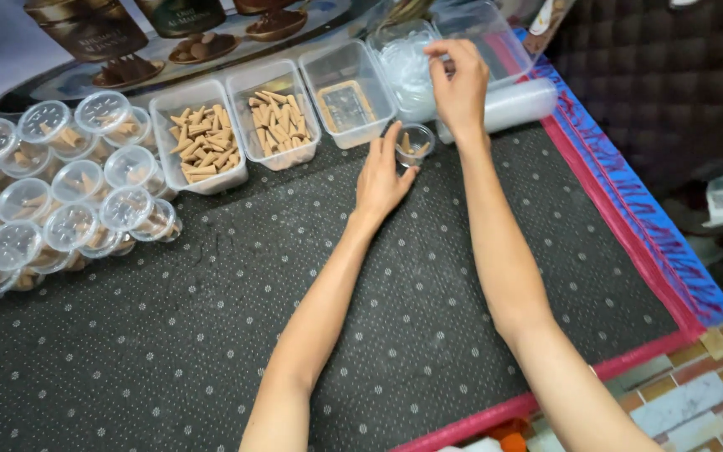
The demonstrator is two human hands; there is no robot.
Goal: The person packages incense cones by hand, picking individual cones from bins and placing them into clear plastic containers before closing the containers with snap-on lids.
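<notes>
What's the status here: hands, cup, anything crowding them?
Left hand steadies small clear cup holding cones. Right hand over lid tub, fingers pinched; contents unclear. Cone trays beside, not blocking.

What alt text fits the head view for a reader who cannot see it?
A person's left hand steadies a small open clear cup of tan cones on a dotted mat, while the right hand reaches into a clear tub.
</notes>
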